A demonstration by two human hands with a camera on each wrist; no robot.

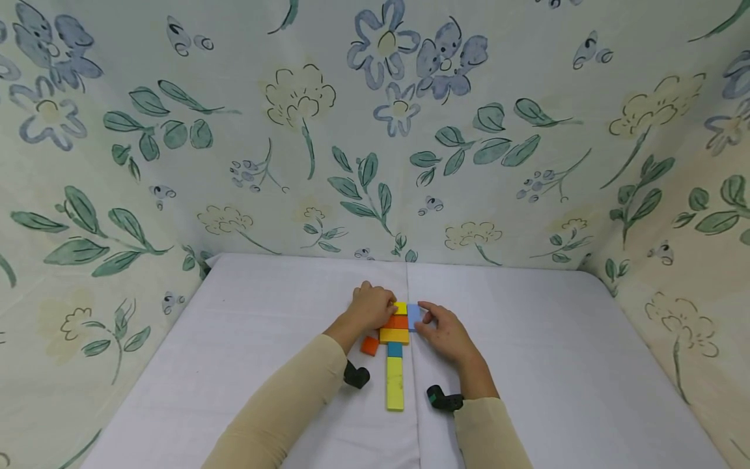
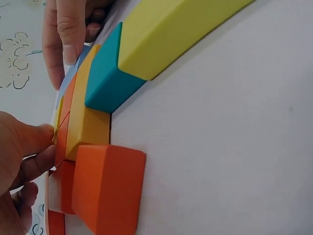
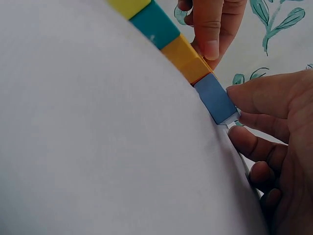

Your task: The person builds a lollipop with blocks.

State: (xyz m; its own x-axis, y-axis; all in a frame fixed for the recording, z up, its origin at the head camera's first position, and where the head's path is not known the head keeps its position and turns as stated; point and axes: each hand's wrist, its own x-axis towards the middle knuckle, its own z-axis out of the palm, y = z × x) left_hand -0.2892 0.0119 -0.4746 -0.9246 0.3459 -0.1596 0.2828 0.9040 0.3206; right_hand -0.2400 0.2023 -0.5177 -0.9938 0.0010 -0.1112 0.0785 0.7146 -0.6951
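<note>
My left hand (image 1: 372, 307) pinches the left end of a small yellow block (image 1: 401, 308) at the far end of a flat block layout. On the layout's right side, my right hand (image 1: 448, 335) holds a light blue block (image 1: 413, 317) between thumb and index finger. Nearer me come an orange-red block (image 1: 398, 322), an amber block (image 1: 394, 336), a teal block (image 1: 395, 350) and a long yellow-green block (image 1: 395, 384). A tilted orange-red block (image 1: 370, 346) lies left of the amber one. More orange-red pieces (image 2: 61, 188) show beside my left fingers, hidden in the head view.
White cloth (image 1: 281, 306) covers the table, with a crease running front to back near the blocks. Black wrist cameras (image 1: 356, 375) hang from both forearms, close to the long block. Floral fabric (image 1: 363, 130) rises behind the table and at both sides.
</note>
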